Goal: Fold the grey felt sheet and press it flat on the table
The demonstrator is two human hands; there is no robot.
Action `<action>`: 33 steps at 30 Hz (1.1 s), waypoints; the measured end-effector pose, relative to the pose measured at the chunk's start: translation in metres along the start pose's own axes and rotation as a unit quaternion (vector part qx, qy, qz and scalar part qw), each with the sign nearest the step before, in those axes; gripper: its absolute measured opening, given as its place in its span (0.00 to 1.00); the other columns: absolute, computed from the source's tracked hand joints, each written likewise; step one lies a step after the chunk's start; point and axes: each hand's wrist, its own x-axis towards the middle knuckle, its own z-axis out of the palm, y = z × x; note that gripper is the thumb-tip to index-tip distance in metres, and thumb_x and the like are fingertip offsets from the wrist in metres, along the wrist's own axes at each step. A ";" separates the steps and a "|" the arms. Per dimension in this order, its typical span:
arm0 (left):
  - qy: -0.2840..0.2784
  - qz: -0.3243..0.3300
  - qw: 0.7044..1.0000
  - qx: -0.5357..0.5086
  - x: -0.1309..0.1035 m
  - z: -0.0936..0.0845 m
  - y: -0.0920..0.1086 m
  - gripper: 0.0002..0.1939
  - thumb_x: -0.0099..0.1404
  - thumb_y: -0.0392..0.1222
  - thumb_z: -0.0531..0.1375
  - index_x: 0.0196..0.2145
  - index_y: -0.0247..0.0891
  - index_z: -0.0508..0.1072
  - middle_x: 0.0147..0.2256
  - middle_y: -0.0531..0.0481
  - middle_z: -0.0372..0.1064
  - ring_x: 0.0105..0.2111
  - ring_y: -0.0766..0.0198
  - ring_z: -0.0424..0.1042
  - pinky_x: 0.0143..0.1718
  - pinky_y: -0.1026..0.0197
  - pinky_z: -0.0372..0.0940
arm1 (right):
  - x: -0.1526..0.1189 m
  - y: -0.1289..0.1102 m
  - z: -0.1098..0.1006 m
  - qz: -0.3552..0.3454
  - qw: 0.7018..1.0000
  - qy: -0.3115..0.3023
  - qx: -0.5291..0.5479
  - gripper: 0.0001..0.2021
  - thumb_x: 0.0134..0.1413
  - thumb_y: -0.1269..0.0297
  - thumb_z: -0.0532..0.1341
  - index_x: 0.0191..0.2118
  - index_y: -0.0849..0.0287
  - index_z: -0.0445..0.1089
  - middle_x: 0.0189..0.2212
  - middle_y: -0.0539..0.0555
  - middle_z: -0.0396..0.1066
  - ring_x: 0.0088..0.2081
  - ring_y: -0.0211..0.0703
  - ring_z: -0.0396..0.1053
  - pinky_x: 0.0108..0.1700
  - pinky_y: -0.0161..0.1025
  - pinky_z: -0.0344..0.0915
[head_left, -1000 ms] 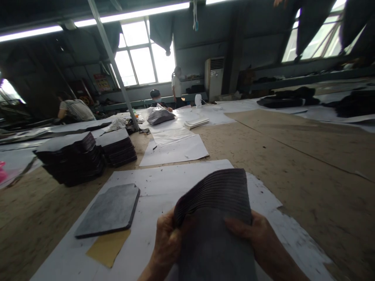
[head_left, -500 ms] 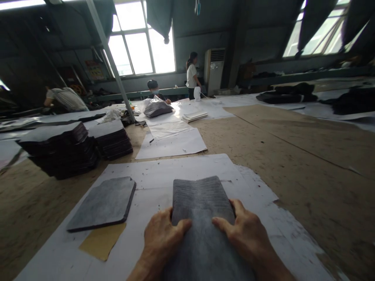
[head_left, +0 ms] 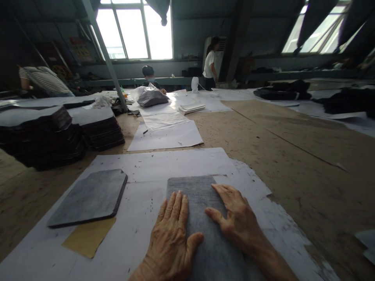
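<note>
A stack of dark grey fabric pieces (head_left: 202,218) lies flat on white paper (head_left: 164,164) in front of me. My left hand (head_left: 172,238) rests palm down on its left edge, fingers spread and extended. My right hand (head_left: 234,218) presses flat on its right side, thumb pointing inward. Neither hand grips anything. A second, thinner grey stack (head_left: 88,197) lies to the left on the paper, partly over a tan sheet (head_left: 88,238).
Tall piles of dark cut pieces (head_left: 41,134) stand at the left. More white sheets (head_left: 166,134) and a grey bag (head_left: 152,96) lie further back. Three people work at the far end of the brown table (head_left: 293,156).
The stack, held up and bent with its edges fanned, came down flat onto the paper. Both hands let go of it and now press flat on top. The view tilted down.
</note>
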 end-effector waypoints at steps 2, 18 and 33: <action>-0.013 -0.010 1.000 -0.007 0.000 0.000 0.001 0.37 0.64 0.59 0.45 0.62 0.29 0.48 0.62 0.35 0.45 0.62 0.46 0.46 0.57 0.44 0.52 | 0.002 -0.001 -0.001 -0.001 1.000 -0.009 0.001 0.24 0.49 0.59 0.61 0.52 0.66 0.64 0.49 0.61 0.67 0.52 0.56 0.60 0.50 0.54 0.61; -0.076 -0.038 0.996 -0.030 0.003 -0.009 0.005 0.37 0.65 0.59 0.42 0.62 0.30 0.45 0.63 0.37 0.39 0.63 0.47 0.39 0.60 0.40 0.48 | 0.017 -0.006 -0.004 0.136 0.987 -0.033 0.076 0.20 0.36 0.59 0.66 0.39 0.59 0.70 0.36 0.57 0.67 0.42 0.53 0.62 0.46 0.49 0.62; -0.093 -0.053 0.990 -0.087 0.002 -0.014 0.007 0.37 0.65 0.58 0.45 0.63 0.32 0.42 0.64 0.37 0.36 0.63 0.48 0.35 0.60 0.38 0.43 | 0.019 -0.015 -0.019 0.245 0.935 -0.136 0.216 0.17 0.39 0.51 0.63 0.33 0.59 0.69 0.27 0.54 0.73 0.31 0.49 0.71 0.33 0.40 0.66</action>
